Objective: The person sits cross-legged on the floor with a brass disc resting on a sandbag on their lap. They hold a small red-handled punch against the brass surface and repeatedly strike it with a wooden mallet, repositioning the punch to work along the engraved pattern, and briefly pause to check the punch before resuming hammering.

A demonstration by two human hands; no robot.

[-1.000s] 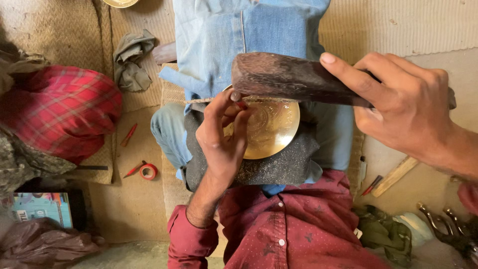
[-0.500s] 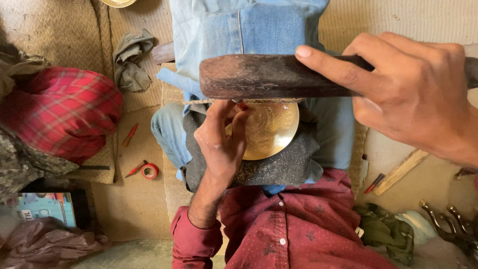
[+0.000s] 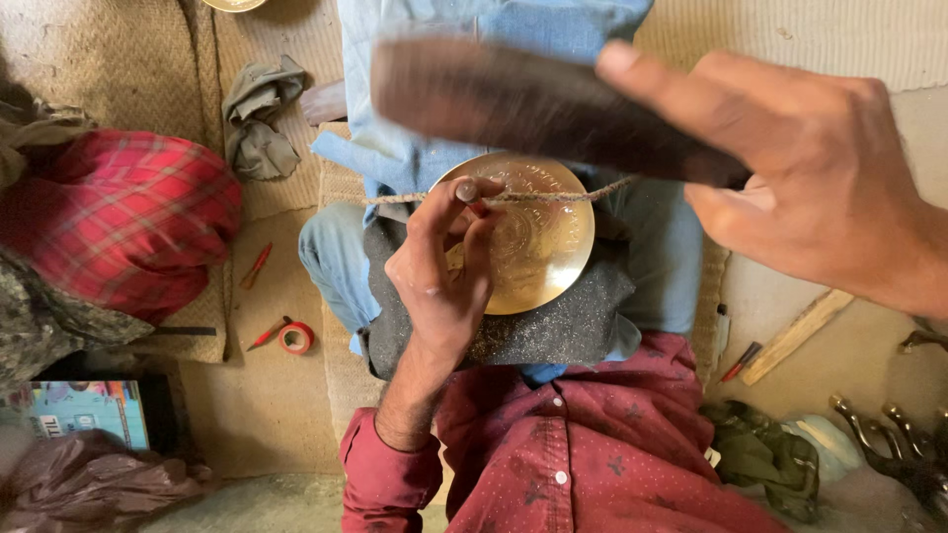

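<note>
A round engraved brass plate [image 3: 538, 247] rests on a dark speckled pad [image 3: 553, 331] on my lap, with a thin cord [image 3: 592, 194] stretched across its upper part. My left hand [image 3: 439, 286] pinches a small metal punch [image 3: 466, 190] upright against the plate's left side. My right hand [image 3: 790, 178] grips a long dark wooden block [image 3: 523, 109], held high above the plate and blurred by motion. The block hides part of my jeans and nothing of the plate.
A red checked cloth [image 3: 118, 227] lies at the left, with a grey-green rag [image 3: 259, 118] behind it. On the mat are a red tape roll [image 3: 295, 339] and a red pencil [image 3: 257, 265]. At the right lie a wooden stick [image 3: 798, 336] and metal pieces [image 3: 889, 434].
My right hand has lifted the wooden block up towards the camera, off the plate, which now shows fully. My left hand keeps the punch on the plate.
</note>
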